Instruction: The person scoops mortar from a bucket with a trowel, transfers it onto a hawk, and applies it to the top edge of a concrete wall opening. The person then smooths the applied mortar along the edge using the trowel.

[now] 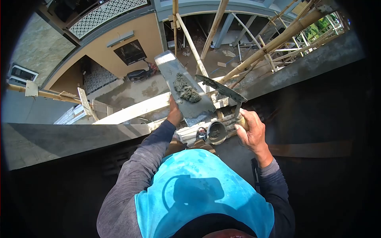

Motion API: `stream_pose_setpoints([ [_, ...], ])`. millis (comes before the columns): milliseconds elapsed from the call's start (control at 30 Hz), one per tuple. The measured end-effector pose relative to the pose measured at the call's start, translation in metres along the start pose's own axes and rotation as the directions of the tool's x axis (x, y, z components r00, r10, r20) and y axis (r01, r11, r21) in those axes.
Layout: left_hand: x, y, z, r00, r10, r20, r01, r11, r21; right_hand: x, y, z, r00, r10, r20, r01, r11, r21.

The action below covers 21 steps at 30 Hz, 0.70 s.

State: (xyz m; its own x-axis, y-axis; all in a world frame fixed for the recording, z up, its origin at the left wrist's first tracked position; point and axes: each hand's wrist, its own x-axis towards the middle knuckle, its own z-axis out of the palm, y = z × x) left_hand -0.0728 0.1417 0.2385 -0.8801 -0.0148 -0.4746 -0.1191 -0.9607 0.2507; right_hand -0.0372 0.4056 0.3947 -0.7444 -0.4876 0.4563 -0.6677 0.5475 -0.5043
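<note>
My left hand (174, 113) grips a plastering hawk (167, 68), a long flat grey board, from its left side, with the fingers mostly hidden behind it. A lump of wet mortar (185, 89) lies on the middle of the board. My right hand (254, 133) is closed around the handle of a trowel (223, 89). The trowel's blade is held up at the right of the board, pointing up and left, with mortar smeared along it. Below the two tools stands a bucket (223, 138) with some mortar inside.
Bamboo scaffolding poles (274, 43) cross the upper right. A rendered wall edge (293, 77) runs along the right, another ledge (71, 139) at left. Bamboo poles form the platform (188, 133) near my feet. Far below, a motorcycle (141, 74) stands beside an orange house wall (105, 57).
</note>
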Motion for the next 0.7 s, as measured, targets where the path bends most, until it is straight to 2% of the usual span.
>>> stream_pose_setpoints([
  [67,-0.004,0.022,0.001,0.998,0.028,0.054,-0.033,0.995,0.098,0.015,0.005,-0.013,0.995,-0.088,0.036,0.088,0.996,0.017],
  [167,-0.01,0.048,0.0,0.984,0.074,0.16,-0.117,0.952,0.283,0.031,0.007,-0.035,0.984,-0.112,0.138,0.123,0.99,-0.07],
  [233,-0.011,0.064,0.002,0.965,0.107,0.24,-0.199,0.895,0.4,0.039,0.005,-0.039,0.973,-0.186,0.134,0.201,0.973,-0.11],
  [300,-0.013,0.079,0.004,0.941,0.128,0.314,-0.277,0.824,0.494,0.047,0.001,-0.038,0.956,-0.258,0.143,0.286,0.929,-0.234],
  [367,-0.009,0.089,0.008,0.916,0.14,0.377,-0.347,0.75,0.563,0.052,0.0,-0.034,0.951,-0.288,0.111,0.306,0.927,-0.218],
  [433,-0.012,0.098,0.017,0.895,0.146,0.422,-0.396,0.693,0.602,0.06,-0.009,-0.029,0.966,-0.241,0.089,0.251,0.96,-0.125],
  [500,-0.02,0.102,0.025,0.878,0.172,0.447,-0.443,0.646,0.622,0.07,-0.019,-0.027,0.959,-0.274,0.071,0.281,0.952,-0.122],
  [533,-0.026,0.099,0.032,0.866,0.243,0.437,-0.489,0.592,0.64,0.074,-0.028,-0.03,0.948,-0.267,0.175,0.296,0.94,-0.169],
  [567,-0.027,0.098,0.036,0.867,0.237,0.439,-0.486,0.595,0.64,0.077,-0.035,-0.032,0.927,-0.249,0.279,0.312,0.926,-0.211],
  [633,-0.029,0.098,0.038,0.734,0.273,0.622,-0.678,0.356,0.643,0.08,-0.043,-0.036,0.923,-0.247,0.294,0.324,0.913,-0.249],
  [700,-0.008,0.102,0.014,0.825,0.19,0.532,-0.55,0.488,0.678,0.082,-0.049,-0.039,0.933,-0.271,0.237,0.329,0.907,-0.261],
])
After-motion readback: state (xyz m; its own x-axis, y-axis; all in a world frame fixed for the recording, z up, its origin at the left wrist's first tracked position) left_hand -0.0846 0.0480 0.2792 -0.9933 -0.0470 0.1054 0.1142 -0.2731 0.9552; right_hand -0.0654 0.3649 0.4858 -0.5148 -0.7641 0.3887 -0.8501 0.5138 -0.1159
